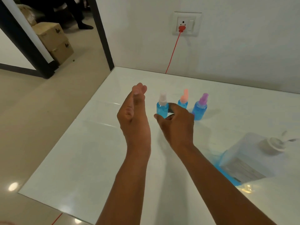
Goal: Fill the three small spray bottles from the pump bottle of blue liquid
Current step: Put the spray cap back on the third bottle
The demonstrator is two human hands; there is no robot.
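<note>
Three small spray bottles with blue liquid stand in a row on the white table (97,159): a white-capped bottle (162,106), an orange-capped bottle (183,99) and a purple-capped bottle (201,106). My right hand (177,124) curls its thumb and fingers round the lower part of the white-capped bottle. To the left of that bottle my left hand (134,114) is raised edge-on, fingers relaxed, holding nothing. The large translucent pump bottle (240,158) stands blurred at the lower right, its pump head (274,144) on top and blue liquid low at its base.
The table meets a white wall with a socket (186,23) and a red cord (172,52) running down behind the table. Left of the table lie beige floor, a dark door frame (103,33) and stacked cardboard boxes (53,41).
</note>
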